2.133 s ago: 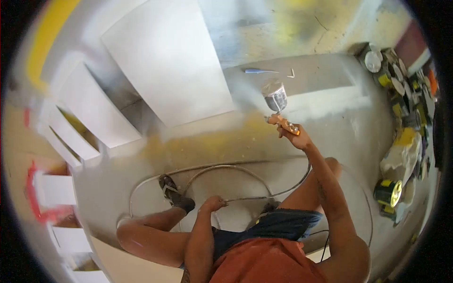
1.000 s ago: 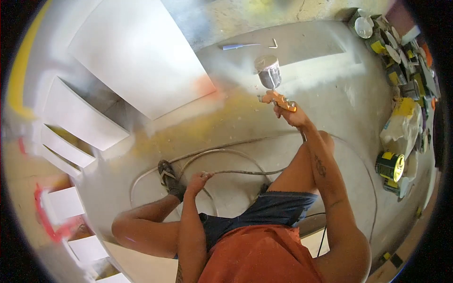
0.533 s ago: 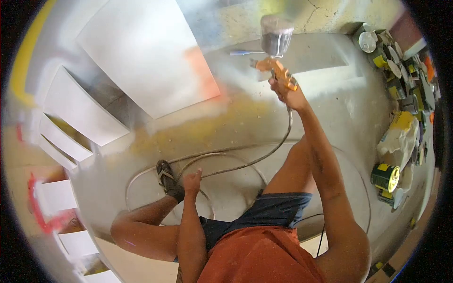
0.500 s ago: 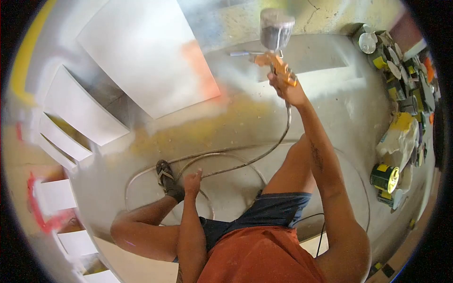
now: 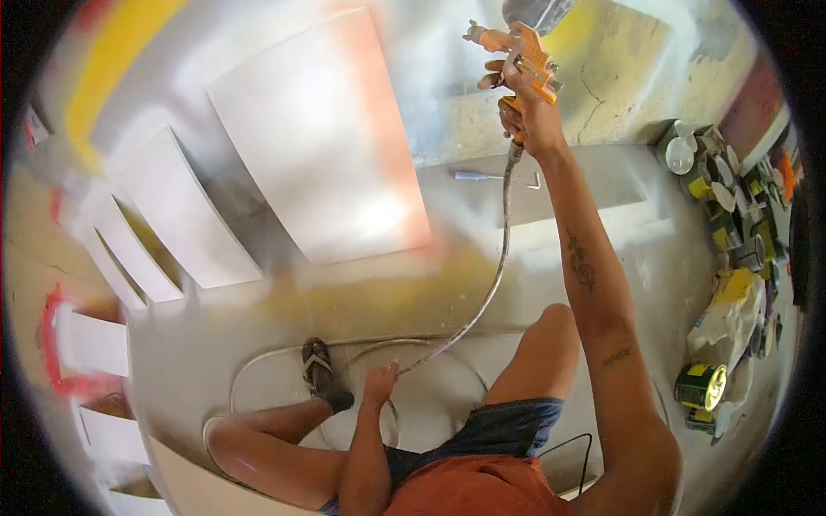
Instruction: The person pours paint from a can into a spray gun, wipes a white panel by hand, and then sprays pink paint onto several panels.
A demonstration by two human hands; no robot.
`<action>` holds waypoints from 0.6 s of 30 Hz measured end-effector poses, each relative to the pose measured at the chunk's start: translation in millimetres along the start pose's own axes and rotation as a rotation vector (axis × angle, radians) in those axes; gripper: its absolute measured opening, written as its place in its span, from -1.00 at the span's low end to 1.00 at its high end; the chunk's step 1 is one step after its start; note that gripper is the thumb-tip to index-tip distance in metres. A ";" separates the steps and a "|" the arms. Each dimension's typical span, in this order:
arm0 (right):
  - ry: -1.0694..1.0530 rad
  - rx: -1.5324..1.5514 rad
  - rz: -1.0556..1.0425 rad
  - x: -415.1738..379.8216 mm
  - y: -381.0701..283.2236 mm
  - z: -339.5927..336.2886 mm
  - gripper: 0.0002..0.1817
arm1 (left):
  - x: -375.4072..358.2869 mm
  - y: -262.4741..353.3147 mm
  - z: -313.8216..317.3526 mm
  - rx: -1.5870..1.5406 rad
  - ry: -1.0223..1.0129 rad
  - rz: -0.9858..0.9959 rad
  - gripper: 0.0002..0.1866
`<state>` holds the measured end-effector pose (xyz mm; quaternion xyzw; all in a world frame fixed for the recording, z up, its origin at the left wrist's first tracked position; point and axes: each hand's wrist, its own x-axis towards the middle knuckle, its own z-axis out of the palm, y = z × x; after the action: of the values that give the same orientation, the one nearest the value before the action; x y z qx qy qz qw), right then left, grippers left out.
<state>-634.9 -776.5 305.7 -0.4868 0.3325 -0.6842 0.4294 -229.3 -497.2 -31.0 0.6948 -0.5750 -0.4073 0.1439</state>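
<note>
My right hand [image 5: 532,116] is raised high at the top of the view, its fingers wrapped round the handle of an orange spray gun [image 5: 527,58]. The nozzle points left, toward a large white panel [image 5: 318,146] with an orange-tinted right edge. Above the gun sits its paint cup [image 5: 538,13], partly cut off by the frame. A hose [image 5: 506,232] hangs from the handle and curves down to my left hand [image 5: 379,384]. That hand is low, near my knee, closed round the hose. Behind it, more hose loops across the floor.
Narrower white panels [image 5: 185,211] lean to the left of the large one, with smaller white pieces [image 5: 95,344] below. Paint cans [image 5: 701,387] and crumpled wrapping [image 5: 727,318] crowd the right side. A blue-handled tool [image 5: 471,175] lies on the floor by the wall.
The spray gun and my right hand have moved up in the view. The view has shifted, so the panels and cans appear lower. My left hand still grips the hose.
</note>
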 end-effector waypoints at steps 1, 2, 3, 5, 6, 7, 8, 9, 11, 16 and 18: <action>0.002 -0.003 -0.013 0.2 -3.7 3.5 -0.65 | -0.1 -7.8 3.4 0.032 0.024 0.105 -0.38; 0.011 0.019 -0.022 -0.6 -7.5 5.2 -0.64 | 1.0 -14.4 6.4 0.064 0.045 0.216 -0.37; 0.023 0.036 -0.034 -2.8 -12.6 4.7 -0.62 | 3.2 -19.4 8.8 0.063 0.039 0.240 -0.37; 0.041 0.002 0.005 -8.8 -16.0 4.9 -0.65 | 15.1 -20.7 8.7 0.213 -0.095 0.361 -0.35; 0.053 -0.014 0.065 -13.8 -18.5 2.2 -0.67 | 21.8 -11.9 8.3 0.216 -0.101 0.386 -0.35; 0.065 -0.022 0.050 -20.5 -23.5 -3.3 -0.67 | 23.7 -4.7 10.4 0.229 -0.237 0.150 -0.36; 0.035 -0.110 0.101 -28.1 -27.8 -8.5 -0.70 | 24.2 0.6 11.0 0.243 -0.368 -0.094 -0.36; 0.004 -0.196 0.154 -37.5 -30.9 -12.1 -0.72 | 25.6 -1.1 13.7 0.249 -0.370 -0.081 -0.36; 0.004 -0.311 0.088 -60.4 -33.0 -14.9 -0.77 | 32.9 -14.5 23.9 0.347 -0.283 0.258 -0.41; 0.035 -0.607 0.107 -128.1 -44.8 -11.9 -0.80 | 42.2 95.2 -3.9 0.111 -0.262 0.018 -0.56; 0.050 -0.694 0.079 -153.4 -44.0 -8.5 -0.76 | 86.8 68.5 -1.8 0.149 -0.027 0.497 -0.62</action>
<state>-630.4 -618.4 283.2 -0.5735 0.5743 -0.5249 0.2563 -274.1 -597.6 -18.8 0.5352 -0.7584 -0.3251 0.1805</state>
